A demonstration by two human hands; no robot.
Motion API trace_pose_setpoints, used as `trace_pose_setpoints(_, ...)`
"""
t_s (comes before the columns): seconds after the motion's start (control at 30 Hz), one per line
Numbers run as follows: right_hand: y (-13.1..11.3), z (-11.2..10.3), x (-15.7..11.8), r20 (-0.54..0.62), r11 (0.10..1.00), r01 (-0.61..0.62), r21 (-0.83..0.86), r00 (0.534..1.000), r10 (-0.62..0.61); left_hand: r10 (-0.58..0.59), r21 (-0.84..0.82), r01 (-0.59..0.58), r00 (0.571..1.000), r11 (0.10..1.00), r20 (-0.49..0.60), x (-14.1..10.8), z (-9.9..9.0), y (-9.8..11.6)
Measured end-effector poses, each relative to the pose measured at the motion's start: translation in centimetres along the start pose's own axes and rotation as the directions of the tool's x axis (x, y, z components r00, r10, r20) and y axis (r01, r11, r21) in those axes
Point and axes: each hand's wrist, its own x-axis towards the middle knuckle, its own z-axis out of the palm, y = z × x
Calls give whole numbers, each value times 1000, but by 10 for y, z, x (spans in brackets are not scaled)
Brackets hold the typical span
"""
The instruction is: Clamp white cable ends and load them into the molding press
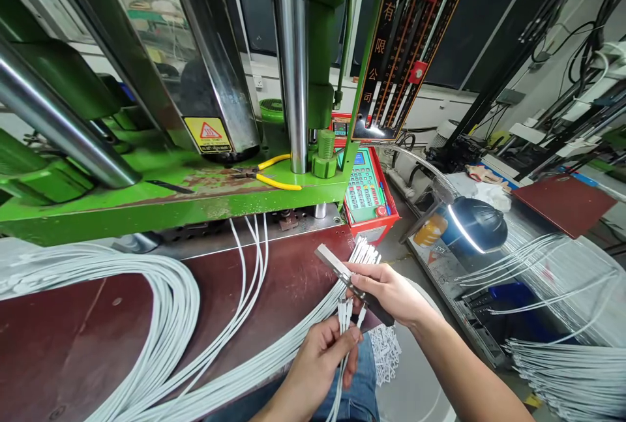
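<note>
Reddish tabletop (215,275) below the green press (215,210) carries white cable bundles (171,298); I note my left hand (320,351) pinching cable ends (344,311) above a denim lap (365,370), my right hand (395,293) gripping a metal tool (334,262) just beside them.

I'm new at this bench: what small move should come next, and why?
Probably bring the metal hand tool to the white cable ends: the left hand holds them exposed in a small bunch, and the right hand grips it close by.
</note>
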Motion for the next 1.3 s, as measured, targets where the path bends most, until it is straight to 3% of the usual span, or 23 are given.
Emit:
trace_pose_setpoints(0.17, 0, 3, -2, 20, 1000, -19, -23, 1000, 20, -22, -10, 22, 1000, 1000, -3, 0, 0, 1)
trace_pose_setpoints(0.47, 1, 5, -5, 6, 969, 85, -232, 996, -86, -45, -41, 45, 999, 998, -5, 1, 0, 5)
trace_pose_setpoints(0.77, -7, -5, -5, -24, 976, 97, -194, 994, -104, 1, -194, -17, 997, 981, -83, -3, -5, 14)
trace_pose_setpoints(1.0, -5, -5, -4, -3, 993, 58, -106, 998, -59, -76, -372, 71, 997, 925, 2, -4, -10, 18)
trace_pose_setpoints(1.13, -6, -3, -5, 7, 997, 36, -64, 999, -36, -57, -343, 76, 996, 936, 63, -5, -9, 19)
trace_pose_setpoints(1.3, -1, -3, -4, 16, 999, 9, -44, 1000, -8, -61, -230, 52, 998, 972, -31, -3, -5, 21)
